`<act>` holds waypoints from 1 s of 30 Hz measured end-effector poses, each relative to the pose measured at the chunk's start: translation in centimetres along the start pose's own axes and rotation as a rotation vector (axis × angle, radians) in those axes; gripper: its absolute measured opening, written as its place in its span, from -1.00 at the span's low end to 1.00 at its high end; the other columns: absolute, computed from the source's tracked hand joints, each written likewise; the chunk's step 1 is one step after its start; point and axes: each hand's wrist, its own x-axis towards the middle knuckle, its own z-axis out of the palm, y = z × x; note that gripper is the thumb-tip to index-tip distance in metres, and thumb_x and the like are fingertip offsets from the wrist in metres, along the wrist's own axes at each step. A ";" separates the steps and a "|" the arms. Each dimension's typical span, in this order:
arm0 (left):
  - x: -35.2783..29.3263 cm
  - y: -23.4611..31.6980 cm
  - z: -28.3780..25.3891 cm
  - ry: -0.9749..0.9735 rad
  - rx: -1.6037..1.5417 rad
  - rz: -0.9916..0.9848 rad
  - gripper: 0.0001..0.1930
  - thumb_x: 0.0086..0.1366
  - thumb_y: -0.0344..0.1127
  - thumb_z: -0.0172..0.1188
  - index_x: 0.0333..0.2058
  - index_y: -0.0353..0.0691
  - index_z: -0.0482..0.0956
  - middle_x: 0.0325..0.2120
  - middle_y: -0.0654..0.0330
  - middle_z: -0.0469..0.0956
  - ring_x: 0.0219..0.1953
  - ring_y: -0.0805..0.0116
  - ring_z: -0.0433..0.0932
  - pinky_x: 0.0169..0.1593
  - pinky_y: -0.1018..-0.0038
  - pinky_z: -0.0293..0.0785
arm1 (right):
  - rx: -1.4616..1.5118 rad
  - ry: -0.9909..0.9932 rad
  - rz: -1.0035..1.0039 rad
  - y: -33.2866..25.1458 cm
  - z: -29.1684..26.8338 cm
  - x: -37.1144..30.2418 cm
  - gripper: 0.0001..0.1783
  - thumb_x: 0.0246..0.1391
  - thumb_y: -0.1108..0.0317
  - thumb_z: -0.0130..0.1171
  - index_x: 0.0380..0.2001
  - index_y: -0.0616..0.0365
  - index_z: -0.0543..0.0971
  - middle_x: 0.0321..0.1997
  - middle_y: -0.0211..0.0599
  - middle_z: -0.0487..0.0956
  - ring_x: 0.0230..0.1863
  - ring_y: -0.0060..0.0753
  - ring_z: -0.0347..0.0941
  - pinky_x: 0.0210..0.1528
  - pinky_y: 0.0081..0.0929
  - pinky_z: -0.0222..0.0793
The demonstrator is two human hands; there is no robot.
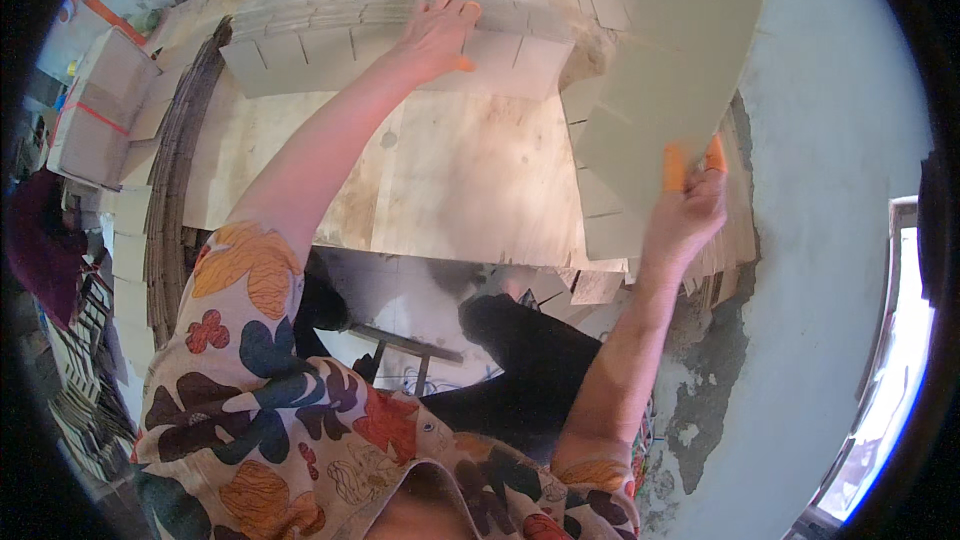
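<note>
Slotted grey cardboard strips (335, 48) lie stacked along the far side of the wooden board. My left hand (440, 35) rests on top of this stack, fingers stretched and thumb apart, with orange covers on some fingertips. At the right, my right hand (695, 200) pinches the lower end of a long cardboard strip (670, 70) between thumb and fingers that also wear orange covers. That strip is raised and tilted, reaching up to the top edge of the view. Beneath it lie more slotted cardboard pieces (603, 205), partly hidden by it.
The pale wooden board (400, 180) lies in front of me, my legs below its near edge. More cardboard stands in a row (180, 170) on the left, beside a strapped cardboard bundle (100, 110). A peeling wall (830, 190) closes off the right side.
</note>
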 end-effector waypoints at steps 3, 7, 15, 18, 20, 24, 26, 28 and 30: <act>1.5 0.2 2.9 0.110 0.040 0.061 -0.52 -0.10 -0.31 0.35 -0.17 -0.21 0.37 -0.31 0.18 0.47 -0.08 0.21 0.36 -0.02 0.28 0.26 | -0.203 -0.103 -0.044 0.3 1.3 -1.3 -0.44 0.04 0.52 0.15 0.15 0.11 0.32 -0.33 -0.16 0.59 -0.44 -0.62 0.45 -0.40 -0.60 0.38; 3.0 -0.6 4.0 0.049 0.043 0.098 -0.65 -0.11 -0.30 0.29 -0.31 -0.21 0.41 -0.35 0.16 0.47 -0.11 0.20 0.40 -0.13 0.33 0.38 | -0.257 -0.106 -0.058 0.1 2.5 -1.7 -0.41 0.06 0.50 0.15 0.18 0.08 0.28 -0.30 -0.15 0.60 -0.46 -0.60 0.44 -0.41 -0.54 0.40; 0.9 0.5 1.7 0.031 -0.025 0.203 -0.90 -0.03 -0.42 0.15 -0.48 -0.19 0.42 -0.48 0.20 0.49 -0.26 0.19 0.48 -0.31 0.31 0.46 | -0.251 -0.106 -0.162 -0.3 4.2 -2.1 -0.39 0.07 0.46 0.14 0.21 0.05 0.23 -0.44 -0.10 0.58 -0.63 -0.34 0.45 -0.54 -0.42 0.36; -0.8 1.3 2.1 0.020 -0.138 0.308 -0.91 -0.01 -0.43 0.13 -0.45 -0.19 0.46 -0.48 0.20 0.49 -0.27 0.21 0.50 -0.33 0.32 0.47 | -0.231 -0.146 -0.186 -0.6 4.8 -2.4 -0.38 0.09 0.41 0.12 0.22 0.03 0.21 -0.51 -0.07 0.55 -0.67 -0.21 0.42 -0.57 -0.39 0.35; -1.7 2.5 1.7 0.018 -0.121 0.351 -0.90 0.00 -0.44 0.12 -0.43 -0.19 0.48 -0.48 0.20 0.50 -0.27 0.21 0.50 -0.32 0.32 0.48 | -0.259 -0.175 -0.196 -0.2 5.1 -2.5 -0.39 0.11 0.37 0.11 0.23 0.01 0.20 -0.51 -0.05 0.54 -0.67 -0.15 0.42 -0.59 -0.36 0.35; -3.1 4.6 -0.2 -0.025 -0.041 0.406 -0.87 0.01 -0.48 0.09 -0.39 -0.22 0.51 -0.46 0.19 0.51 -0.26 0.21 0.51 -0.30 0.32 0.50 | -0.305 -0.244 -0.158 -0.2 5.0 -2.6 -0.39 0.12 0.33 0.10 0.23 0.00 0.18 -0.52 -0.01 0.53 -0.64 -0.09 0.45 -0.61 -0.29 0.34; -3.6 5.1 -0.2 -0.029 -0.069 0.404 -0.87 0.02 -0.49 0.08 -0.39 -0.23 0.50 -0.45 0.18 0.51 -0.26 0.22 0.51 -0.30 0.32 0.51 | -0.307 -0.224 -0.209 0.3 5.1 -2.6 -0.38 0.11 0.33 0.09 0.24 0.00 0.17 -0.51 -0.01 0.54 -0.62 -0.08 0.47 -0.60 -0.29 0.36; -3.7 5.3 -0.2 -0.025 -0.089 0.404 -0.87 0.02 -0.49 0.08 -0.40 -0.24 0.50 -0.46 0.17 0.51 -0.26 0.23 0.51 -0.30 0.33 0.51 | -0.319 -0.228 -0.216 0.3 5.1 -2.7 -0.37 0.12 0.34 0.09 0.24 -0.01 0.15 -0.49 -0.02 0.54 -0.59 -0.06 0.48 -0.59 -0.28 0.38; -3.8 5.4 -0.3 -0.015 -0.101 0.404 -0.88 0.02 -0.49 0.08 -0.41 -0.23 0.50 -0.48 0.16 0.50 -0.28 0.22 0.51 -0.31 0.33 0.51 | -0.340 -0.259 -0.179 0.0 4.9 -2.7 -0.37 0.12 0.34 0.08 0.24 -0.01 0.14 -0.47 -0.02 0.55 -0.56 -0.04 0.50 -0.57 -0.27 0.42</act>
